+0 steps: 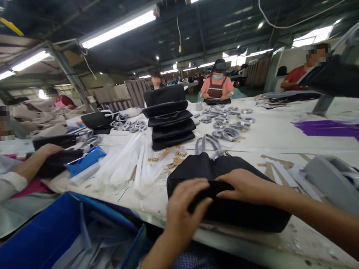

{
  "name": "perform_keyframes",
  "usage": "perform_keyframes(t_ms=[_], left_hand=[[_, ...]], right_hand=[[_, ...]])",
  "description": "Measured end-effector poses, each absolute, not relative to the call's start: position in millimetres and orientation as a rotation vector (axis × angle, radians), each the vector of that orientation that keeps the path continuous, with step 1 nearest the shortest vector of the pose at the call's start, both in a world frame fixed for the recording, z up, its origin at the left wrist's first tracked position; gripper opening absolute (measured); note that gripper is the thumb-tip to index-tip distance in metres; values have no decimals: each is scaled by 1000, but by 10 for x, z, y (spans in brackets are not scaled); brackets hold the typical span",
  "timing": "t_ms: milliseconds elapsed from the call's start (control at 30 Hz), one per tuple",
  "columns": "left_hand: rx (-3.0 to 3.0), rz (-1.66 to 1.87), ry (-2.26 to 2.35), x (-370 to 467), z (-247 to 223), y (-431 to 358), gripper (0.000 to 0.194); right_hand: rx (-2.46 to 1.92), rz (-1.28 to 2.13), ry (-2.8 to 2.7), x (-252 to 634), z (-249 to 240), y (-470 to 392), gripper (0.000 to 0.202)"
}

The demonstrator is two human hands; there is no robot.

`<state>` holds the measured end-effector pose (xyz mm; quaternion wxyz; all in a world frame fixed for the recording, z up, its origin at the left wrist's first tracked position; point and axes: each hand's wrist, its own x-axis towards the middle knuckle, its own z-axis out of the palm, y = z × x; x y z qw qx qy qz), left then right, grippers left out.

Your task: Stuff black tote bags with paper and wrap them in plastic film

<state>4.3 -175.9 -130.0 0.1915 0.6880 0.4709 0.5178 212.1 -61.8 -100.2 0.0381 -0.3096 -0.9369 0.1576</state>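
Note:
A black handbag (248,214) lies at the front edge of the white worktable, its upper part folded. My left hand (187,202) curls around the bag's near left side, fingers and thumb gripping the black material. From the right, my right hand (242,183) grips the bag's top edge, some of its fingers hidden by the fabric. Grey wrapped handles (206,142) stand up behind the bag.
Black bags (172,129) are stacked beyond my hands. Wrapped handles (229,132) and clear plastic (119,160) cover parts of the table (279,133). A blue bin (29,245) holds white scraps. A grey dispenser (332,180) stands right. Co-workers sit around.

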Motion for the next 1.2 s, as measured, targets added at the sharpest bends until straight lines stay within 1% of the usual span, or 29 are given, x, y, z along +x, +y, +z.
perform_keyframes(t_ms=[33,67,100,167,200,300,400,533,633,700,767,833,933,967,1067,1200], left_hand=[[2021,1463,1464,-180,-1274,-1659,37],[2081,1376,1539,-377,-1273,-1557,49],[2110,1225,1547,-541,-1292,-1464,53],[2112,1009,1518,-758,-1365,-1339,49],[2100,963,1507,-814,-1409,-1311,45],[2076,1041,1538,-840,-1548,-1324,38],[2044,1137,1594,-805,-1685,-1336,35],[1917,1154,1800,-801,-1874,-1107,33],[1862,941,1908,-771,-2033,-791,35],[1851,766,1926,-734,-2136,-619,40],[1833,698,1961,-709,-2209,-547,44],[1825,770,1987,-711,-2235,-593,42],[1835,1055,1891,-758,-2179,-803,33],[1836,1136,1821,-776,-2141,-882,33],[1785,1154,1665,-806,-2025,-1068,43],[1551,1124,1677,-744,-1955,-1212,54]], right_hand=[[-963,425,-2864,2161,-1003,-650,38],[-973,389,-2851,2215,-1006,-670,42],[-986,379,-2837,2289,-1014,-681,45],[-1052,402,-2784,2508,-1063,-687,52],[-1102,419,-2741,2649,-1106,-691,54],[-1232,428,-2540,3093,-1313,-743,57],[-1310,443,-2292,3360,-1582,-842,51],[-1577,485,-1924,3319,-1904,-821,52],[-1731,546,-1824,3181,-2064,-616,54],[-1789,603,-1838,3123,-2138,-465,53],[-1814,629,-1858,3115,-2199,-376,53],[-1780,614,-1866,3160,-2250,-374,53],[-1756,502,-1794,3297,-2275,-492,55],[-1759,484,-1775,3348,-2260,-540,55],[-1759,516,-1806,3467,-2168,-645,58],[-1799,478,-1870,3568,-2190,-642,63]])
